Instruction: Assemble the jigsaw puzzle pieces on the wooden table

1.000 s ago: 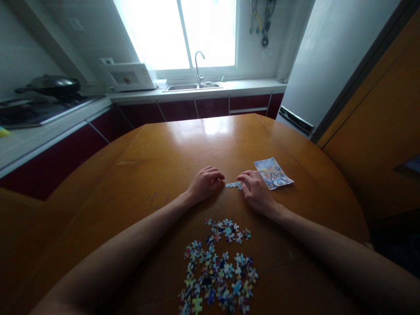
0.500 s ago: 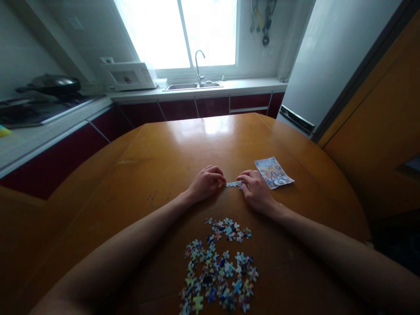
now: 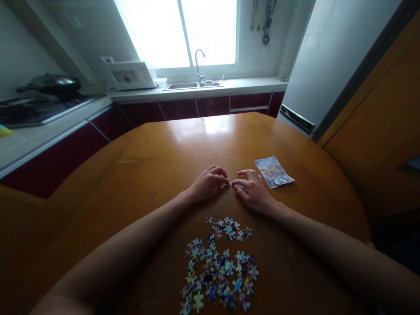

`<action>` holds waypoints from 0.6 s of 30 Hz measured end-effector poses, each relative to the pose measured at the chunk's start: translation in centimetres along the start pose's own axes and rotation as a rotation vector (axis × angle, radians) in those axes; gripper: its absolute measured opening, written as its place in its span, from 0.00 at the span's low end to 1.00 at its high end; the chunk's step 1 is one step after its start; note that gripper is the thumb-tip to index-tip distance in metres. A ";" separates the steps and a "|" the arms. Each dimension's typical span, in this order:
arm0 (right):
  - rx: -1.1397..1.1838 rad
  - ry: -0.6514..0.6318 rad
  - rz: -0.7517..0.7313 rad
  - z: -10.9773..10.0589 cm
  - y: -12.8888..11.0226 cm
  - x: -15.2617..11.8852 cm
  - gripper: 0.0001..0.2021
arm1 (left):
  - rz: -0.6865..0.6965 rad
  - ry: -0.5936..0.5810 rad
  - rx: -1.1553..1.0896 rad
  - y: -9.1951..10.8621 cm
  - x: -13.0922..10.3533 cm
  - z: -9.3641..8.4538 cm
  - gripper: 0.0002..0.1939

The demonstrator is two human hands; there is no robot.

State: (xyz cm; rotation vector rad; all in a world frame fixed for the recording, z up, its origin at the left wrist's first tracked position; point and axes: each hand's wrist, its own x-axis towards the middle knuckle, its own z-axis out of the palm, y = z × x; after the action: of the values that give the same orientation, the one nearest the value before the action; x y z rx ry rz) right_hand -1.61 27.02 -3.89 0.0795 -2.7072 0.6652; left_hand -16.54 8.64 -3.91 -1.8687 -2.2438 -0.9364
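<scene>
In the head view, both hands meet over the table [image 3: 183, 153], with a short pale strip [image 3: 231, 184] of puzzle lying between their fingertips. Only a small part of the strip shows; the fingers cover the rest. The left hand [image 3: 210, 183] comes in from the left, its fingers bent and close together, the tips down at the strip's left end; its thumb is mostly hidden, so whether it pinches the strip cannot be told. The right hand [image 3: 253, 190] faces it, fingers curved and a little spread, index finger and thumb reaching over the strip's right part with a slight gap between them; whether they grip it or only rest on it is unclear. Just beyond the right hand, to its right, a printed sheet [image 3: 274, 172] with a colourful picture lies face up on the table, a little askew. Nearer the camera than the hands, and apart from them, loose pieces [image 3: 219, 273] lie scattered in a wide patch, mostly blue and white, with some yellow-green ones and darker ones among them; a smaller group [image 3: 228, 229] sits at its far side. Past the table are a sink [image 3: 182, 86] under a window [image 3: 210, 33], a microwave [image 3: 129, 76], a lidded pan [image 3: 54, 84] on the stove [image 3: 49, 111] and a fridge [image 3: 334, 57].
</scene>
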 end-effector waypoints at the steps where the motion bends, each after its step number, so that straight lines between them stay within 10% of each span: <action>1: -0.003 -0.005 -0.001 0.0 0.0 0.0 0.13 | -0.001 -0.007 0.001 0.1 0.0 0.0 0.17; 18: 0.129 0.118 0.046 0.0 0.3 0.3 0.17 | -0.081 0.016 -0.171 -0.4 0.5 -0.2 0.14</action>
State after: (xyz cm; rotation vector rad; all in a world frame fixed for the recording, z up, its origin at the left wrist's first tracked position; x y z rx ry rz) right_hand -1.91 27.34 -3.89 0.0092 -2.5582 0.8314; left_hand -17.08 8.97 -3.73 -1.8393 -2.3128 -1.1858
